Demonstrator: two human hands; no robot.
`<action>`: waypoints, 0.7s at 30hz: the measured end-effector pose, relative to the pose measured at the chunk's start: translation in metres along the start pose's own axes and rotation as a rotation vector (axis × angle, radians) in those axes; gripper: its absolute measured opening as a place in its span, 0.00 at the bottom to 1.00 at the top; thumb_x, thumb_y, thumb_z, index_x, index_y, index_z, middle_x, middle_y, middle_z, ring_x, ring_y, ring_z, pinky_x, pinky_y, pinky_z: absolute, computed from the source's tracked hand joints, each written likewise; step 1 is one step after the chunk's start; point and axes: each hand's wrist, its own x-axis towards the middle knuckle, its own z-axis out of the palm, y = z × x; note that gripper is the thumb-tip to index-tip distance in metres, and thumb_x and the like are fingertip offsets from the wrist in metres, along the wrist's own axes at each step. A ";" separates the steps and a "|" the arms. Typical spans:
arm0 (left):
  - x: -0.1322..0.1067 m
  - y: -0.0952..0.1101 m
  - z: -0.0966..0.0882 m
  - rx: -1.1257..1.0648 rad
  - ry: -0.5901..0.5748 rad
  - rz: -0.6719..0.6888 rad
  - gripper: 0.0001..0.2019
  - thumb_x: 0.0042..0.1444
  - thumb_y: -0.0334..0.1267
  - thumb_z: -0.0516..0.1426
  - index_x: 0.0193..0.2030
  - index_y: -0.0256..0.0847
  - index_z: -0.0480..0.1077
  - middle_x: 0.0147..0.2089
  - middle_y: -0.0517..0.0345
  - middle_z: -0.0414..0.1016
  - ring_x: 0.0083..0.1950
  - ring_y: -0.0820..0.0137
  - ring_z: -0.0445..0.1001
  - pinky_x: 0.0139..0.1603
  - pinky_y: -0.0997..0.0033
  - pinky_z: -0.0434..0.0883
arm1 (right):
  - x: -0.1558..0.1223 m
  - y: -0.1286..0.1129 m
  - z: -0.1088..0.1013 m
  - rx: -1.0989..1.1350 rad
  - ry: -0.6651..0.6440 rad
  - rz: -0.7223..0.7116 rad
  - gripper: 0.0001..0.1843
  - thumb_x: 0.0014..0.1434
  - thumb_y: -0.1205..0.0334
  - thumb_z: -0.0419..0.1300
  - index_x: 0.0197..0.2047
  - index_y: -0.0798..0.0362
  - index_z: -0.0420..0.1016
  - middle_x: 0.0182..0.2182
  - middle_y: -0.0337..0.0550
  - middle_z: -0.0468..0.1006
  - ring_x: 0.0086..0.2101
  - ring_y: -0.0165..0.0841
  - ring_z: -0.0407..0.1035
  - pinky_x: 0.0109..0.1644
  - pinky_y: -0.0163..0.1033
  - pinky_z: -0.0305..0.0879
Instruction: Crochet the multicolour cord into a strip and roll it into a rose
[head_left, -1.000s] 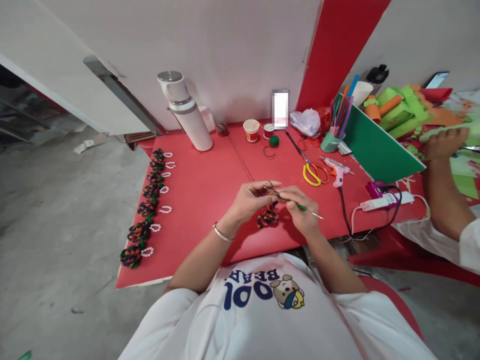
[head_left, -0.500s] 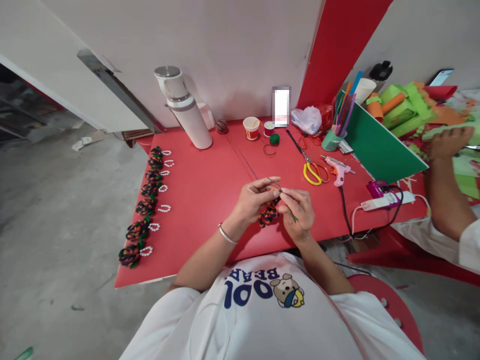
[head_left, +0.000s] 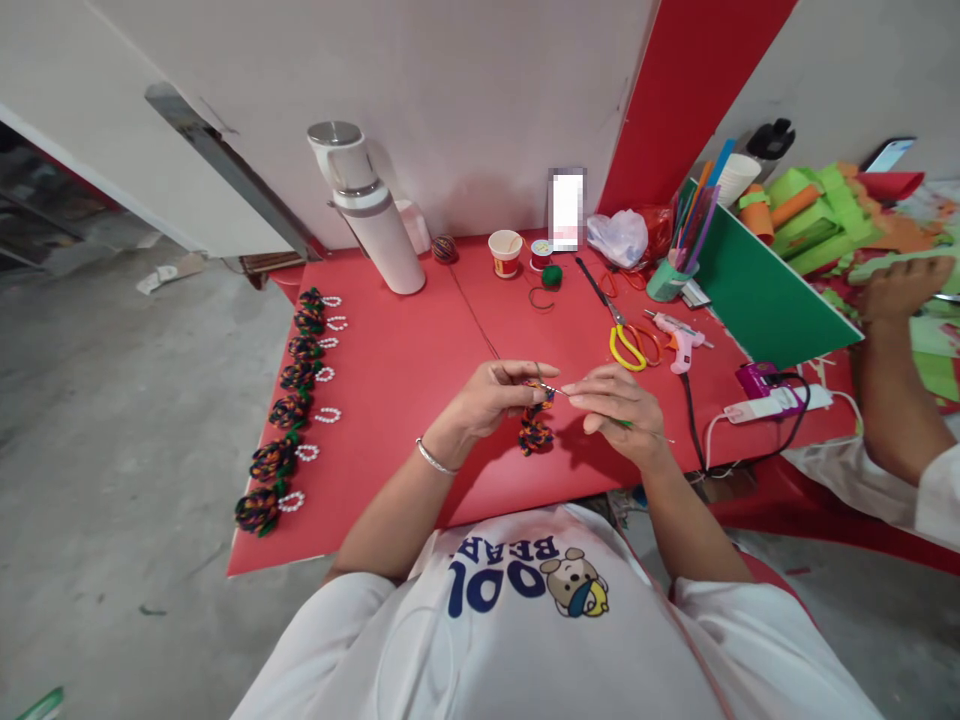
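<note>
Multicoloured crochet work (head_left: 535,436) hangs from my left hand (head_left: 501,396), whose fingers pinch its upper end. A crochet hook (head_left: 627,423) with a green grip is in my right hand (head_left: 621,408); its metal tip points left and meets the work at my left fingertips. Dark multicoloured yarn (head_left: 471,307) runs from my left hand across the table to a small yarn ball (head_left: 444,249) by the wall. The exact loop on the hook is too small to make out.
Finished-looking crochet pieces (head_left: 289,410) with white bead loops line the red table's left edge (head_left: 360,450). A white thermos (head_left: 382,235), paper cup (head_left: 505,254) and green yarn ball (head_left: 552,277) stand behind. Scissors (head_left: 625,343), a glue gun (head_left: 681,347) and power strip (head_left: 776,402) lie right, near another person's arm (head_left: 896,350).
My right hand has moved right and turned flatter, so the hook now lies more level. My left hand has shifted slightly left, and the hanging crochet work shows more.
</note>
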 end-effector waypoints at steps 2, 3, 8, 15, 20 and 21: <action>0.000 0.001 -0.002 0.027 -0.009 0.003 0.21 0.36 0.34 0.74 0.42 0.35 0.84 0.29 0.55 0.78 0.25 0.79 0.68 0.24 0.79 0.57 | 0.004 -0.003 -0.005 0.002 -0.021 -0.005 0.18 0.65 0.53 0.64 0.59 0.37 0.79 0.48 0.41 0.87 0.44 0.36 0.79 0.52 0.49 0.72; 0.000 0.002 -0.003 0.041 -0.012 0.007 0.21 0.36 0.34 0.74 0.42 0.35 0.84 0.29 0.55 0.78 0.25 0.79 0.67 0.24 0.78 0.57 | 0.006 -0.004 -0.008 0.001 -0.033 -0.003 0.18 0.65 0.54 0.64 0.58 0.38 0.79 0.47 0.41 0.87 0.44 0.36 0.79 0.52 0.49 0.72; 0.000 0.005 -0.005 0.088 -0.047 0.025 0.20 0.37 0.35 0.73 0.41 0.34 0.84 0.28 0.56 0.76 0.25 0.79 0.65 0.24 0.77 0.56 | 0.010 -0.004 -0.020 0.000 -0.101 0.017 0.16 0.65 0.52 0.64 0.56 0.38 0.81 0.46 0.40 0.88 0.44 0.38 0.77 0.50 0.49 0.72; 0.002 0.005 -0.008 0.163 -0.103 0.031 0.18 0.37 0.33 0.72 0.39 0.35 0.84 0.29 0.54 0.78 0.26 0.77 0.67 0.25 0.76 0.57 | 0.013 -0.007 -0.031 0.096 -0.139 0.044 0.14 0.65 0.54 0.65 0.53 0.38 0.83 0.43 0.40 0.88 0.43 0.38 0.78 0.51 0.49 0.72; 0.000 0.005 -0.002 0.197 -0.130 0.077 0.18 0.39 0.32 0.72 0.42 0.35 0.84 0.28 0.54 0.78 0.26 0.77 0.67 0.25 0.76 0.60 | 0.007 -0.006 -0.026 0.305 -0.069 0.180 0.11 0.66 0.52 0.64 0.47 0.41 0.85 0.38 0.42 0.88 0.39 0.39 0.79 0.49 0.51 0.73; 0.000 0.003 0.001 0.184 -0.121 0.112 0.19 0.40 0.32 0.72 0.42 0.35 0.84 0.28 0.54 0.78 0.26 0.76 0.69 0.27 0.76 0.62 | 0.004 -0.005 -0.019 0.356 -0.021 0.229 0.12 0.66 0.49 0.63 0.46 0.42 0.85 0.37 0.43 0.88 0.39 0.39 0.79 0.48 0.51 0.74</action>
